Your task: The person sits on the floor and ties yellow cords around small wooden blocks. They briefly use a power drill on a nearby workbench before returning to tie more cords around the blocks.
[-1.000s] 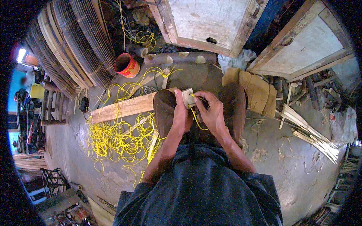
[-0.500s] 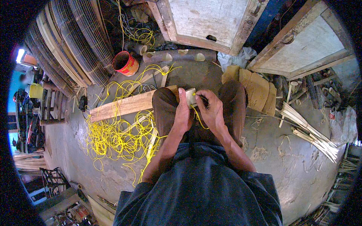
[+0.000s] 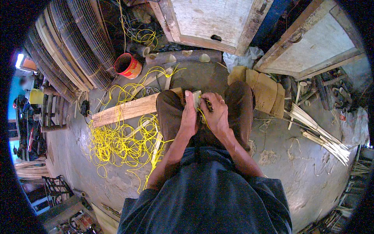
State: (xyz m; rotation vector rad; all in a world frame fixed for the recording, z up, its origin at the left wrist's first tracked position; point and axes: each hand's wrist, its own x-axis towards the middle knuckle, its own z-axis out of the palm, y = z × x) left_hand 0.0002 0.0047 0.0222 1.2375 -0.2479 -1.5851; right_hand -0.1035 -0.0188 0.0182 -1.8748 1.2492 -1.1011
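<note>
Between my knees, my left hand (image 3: 188,119) grips a small pale block (image 3: 197,100), its thumb straight along the near side. My right hand (image 3: 216,113) is closed against the block's other side, fingertips pinching a thin yellow cord (image 3: 205,120). The cord loops down below the fingers. A small dark thing shows among the right fingers, too covered to name. Left of my legs spreads a loose tangle of yellow cord (image 3: 113,144), and a wooden plank (image 3: 128,108) lies behind it, its right end by my left knee.
A red bucket (image 3: 127,66) stands beyond the cord, beside rolled dark slatted mats (image 3: 78,39). Ahead lies a notched bamboo pole (image 3: 183,57) before framed panels (image 3: 210,23). To the right are folded brown cardboard (image 3: 265,91) and pale wooden strips (image 3: 319,134).
The block has turned so that less of its face shows. My right fingers have curled in closer against it, and the view has shifted slightly.
</note>
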